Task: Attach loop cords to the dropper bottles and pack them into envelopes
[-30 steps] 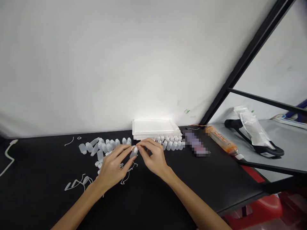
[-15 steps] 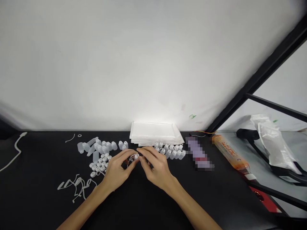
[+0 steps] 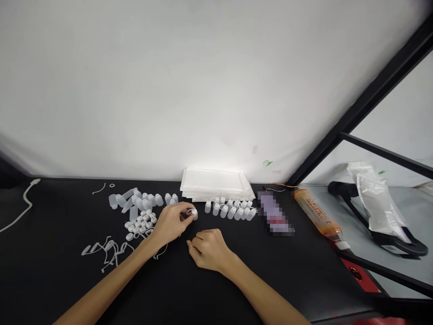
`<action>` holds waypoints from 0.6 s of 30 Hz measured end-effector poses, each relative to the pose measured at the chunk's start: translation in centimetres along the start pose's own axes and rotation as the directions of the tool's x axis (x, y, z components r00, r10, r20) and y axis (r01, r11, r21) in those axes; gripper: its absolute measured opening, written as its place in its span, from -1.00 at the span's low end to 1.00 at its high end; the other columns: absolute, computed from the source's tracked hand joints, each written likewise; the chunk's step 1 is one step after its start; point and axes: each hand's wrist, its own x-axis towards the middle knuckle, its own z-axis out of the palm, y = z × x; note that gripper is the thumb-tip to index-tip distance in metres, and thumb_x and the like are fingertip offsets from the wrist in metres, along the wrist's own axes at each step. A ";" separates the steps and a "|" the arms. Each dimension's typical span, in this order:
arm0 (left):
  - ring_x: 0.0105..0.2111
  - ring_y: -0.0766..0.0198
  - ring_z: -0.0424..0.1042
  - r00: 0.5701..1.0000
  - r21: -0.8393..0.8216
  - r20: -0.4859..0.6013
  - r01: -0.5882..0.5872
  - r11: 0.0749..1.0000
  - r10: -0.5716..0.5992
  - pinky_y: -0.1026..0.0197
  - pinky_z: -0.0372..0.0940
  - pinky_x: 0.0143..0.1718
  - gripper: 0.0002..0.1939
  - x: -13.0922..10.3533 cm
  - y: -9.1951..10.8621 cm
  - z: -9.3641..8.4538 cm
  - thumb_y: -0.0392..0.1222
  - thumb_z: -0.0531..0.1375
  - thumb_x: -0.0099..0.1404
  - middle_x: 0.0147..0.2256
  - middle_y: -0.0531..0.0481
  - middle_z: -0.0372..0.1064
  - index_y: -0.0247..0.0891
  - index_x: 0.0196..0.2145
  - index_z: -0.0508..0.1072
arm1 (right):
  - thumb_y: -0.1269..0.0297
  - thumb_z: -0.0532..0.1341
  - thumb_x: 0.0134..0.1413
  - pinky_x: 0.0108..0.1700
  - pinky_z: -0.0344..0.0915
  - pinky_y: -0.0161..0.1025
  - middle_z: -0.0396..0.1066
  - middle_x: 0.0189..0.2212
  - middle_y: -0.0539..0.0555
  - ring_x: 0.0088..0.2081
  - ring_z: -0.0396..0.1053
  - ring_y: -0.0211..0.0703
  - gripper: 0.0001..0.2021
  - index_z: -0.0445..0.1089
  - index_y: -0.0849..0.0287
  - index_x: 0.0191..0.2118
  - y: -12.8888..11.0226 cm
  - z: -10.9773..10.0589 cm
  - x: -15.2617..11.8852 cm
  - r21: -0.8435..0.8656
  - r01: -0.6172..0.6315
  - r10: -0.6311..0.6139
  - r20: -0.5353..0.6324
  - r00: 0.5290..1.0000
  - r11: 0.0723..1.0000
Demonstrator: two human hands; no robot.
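Observation:
My left hand (image 3: 172, 222) pinches a small plastic squeeze bottle (image 3: 195, 213) with a white cap and a looped strap. Below and to the right of it, my right hand (image 3: 210, 249) is apart from the bottle, its fingers curled in and nothing visible in them. Several capped bottles (image 3: 232, 212) stand in rows to the right of the held one. Left of my left hand lie a pile of white caps (image 3: 139, 223) and a group of uncapped translucent bottles (image 3: 133, 214). Loose white straps (image 3: 108, 246) are tangled near my left forearm.
A stack of white packets (image 3: 216, 183) lies against the wall. On the right are a blurred purple object (image 3: 272, 210), an orange-labelled bottle (image 3: 316, 212) and a black metal frame (image 3: 372, 85). A white cable (image 3: 27, 203) runs along the far left.
My right hand has let go of the small bottle and drawn back toward me, its fingers curling in. My left hand still holds the bottle. The view has shifted slightly.

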 end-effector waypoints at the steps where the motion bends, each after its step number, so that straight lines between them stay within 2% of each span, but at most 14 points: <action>1: -0.37 0.19 0.52 1.000 0.000 0.015 0.003 1.000 -0.003 0.21 0.43 -0.38 -0.86 0.2 0.0 0.0 -0.16 0.19 0.20 -0.36 0.00 0.53 -0.22 -0.31 0.52 | 0.40 0.15 0.09 -0.56 -0.19 -0.28 0.25 -0.72 -0.01 -0.67 0.17 -0.35 -0.66 0.27 0.22 -0.69 0.1 0.2 0.0 -0.011 -0.004 0.005 0.043 0.999 1.000; 4: -0.39 0.19 0.52 0.998 -0.005 0.053 0.019 1.000 -0.018 0.23 0.41 -0.39 -0.83 1.1 -0.1 0.0 -0.14 0.19 0.18 -0.37 -0.01 0.54 -0.24 -0.31 0.52 | 0.40 0.14 0.08 -0.54 -0.21 -0.27 0.33 -0.68 0.00 -0.63 0.22 -0.33 -0.71 0.35 0.23 -0.64 0.1 0.3 0.0 -0.061 -0.013 0.022 0.146 0.989 0.998; 7: -0.38 0.19 0.52 0.996 -0.019 0.085 0.011 1.000 -0.010 0.24 0.41 -0.39 -0.82 1.8 -0.1 0.3 -0.14 0.19 0.18 -0.33 -0.03 0.55 -0.25 -0.32 0.53 | 0.38 0.13 0.10 -0.53 -0.22 -0.26 0.36 -0.65 -0.01 -0.60 0.25 -0.32 -0.72 0.39 0.22 -0.60 0.0 0.1 0.1 -0.081 -0.041 0.056 0.203 0.978 0.996; 18: -0.31 0.12 0.54 0.995 0.045 0.101 0.008 0.999 -0.012 0.23 0.37 -0.37 -0.78 2.9 0.0 1.6 -0.19 0.22 0.16 -0.32 -0.07 0.56 -0.27 -0.23 0.54 | 0.28 0.12 0.15 -0.54 -0.24 -0.27 0.38 -0.63 -0.02 -0.62 0.20 -0.36 -0.68 0.42 0.22 -0.58 0.0 0.0 0.3 -0.107 -0.147 0.173 0.286 0.943 0.983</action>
